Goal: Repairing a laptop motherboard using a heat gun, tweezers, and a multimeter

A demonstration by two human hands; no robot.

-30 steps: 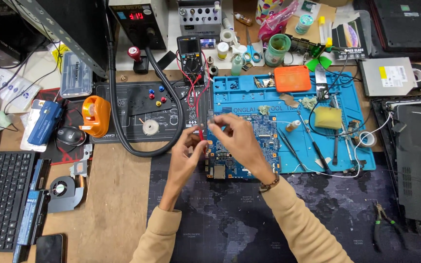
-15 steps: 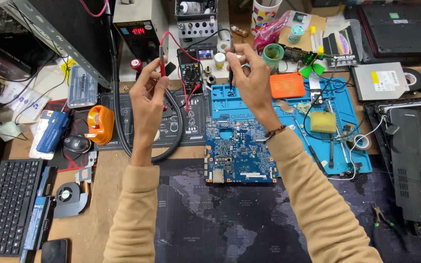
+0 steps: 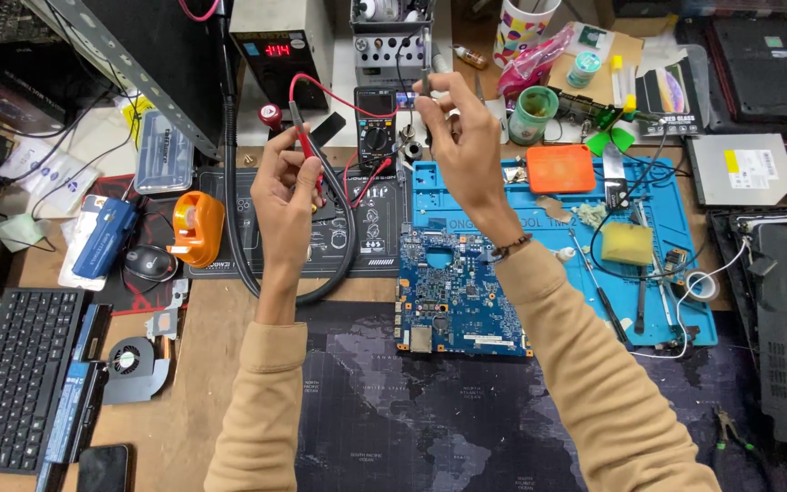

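I held the red probe (image 3: 305, 150) in my left hand (image 3: 286, 196), pinched tight between my thumb and fingers. My right hand (image 3: 460, 137) gripped the black probe (image 3: 426, 59) the same way, its top end pointing up. Both hands were lifted up, past the far edge of the board (image 3: 455, 292), and the board lay flat below my wrists, half on the blue mat (image 3: 649, 228).

I think the best way to do this step was to keep each probe pinched near its middle, so the tips did not wobble. I also had to keep the two tips apart, and let the red wire (image 3: 330, 91) hang loose so it could not tug the meter (image 3: 376, 128).

The red probe was thin and straight, like a pen. Its wire made a loop from the probe over to the meter, which stood just past the far edge of the board. The black probe was thin and dark, and I could not see its tip. The board was blue with many tiny parts on it.
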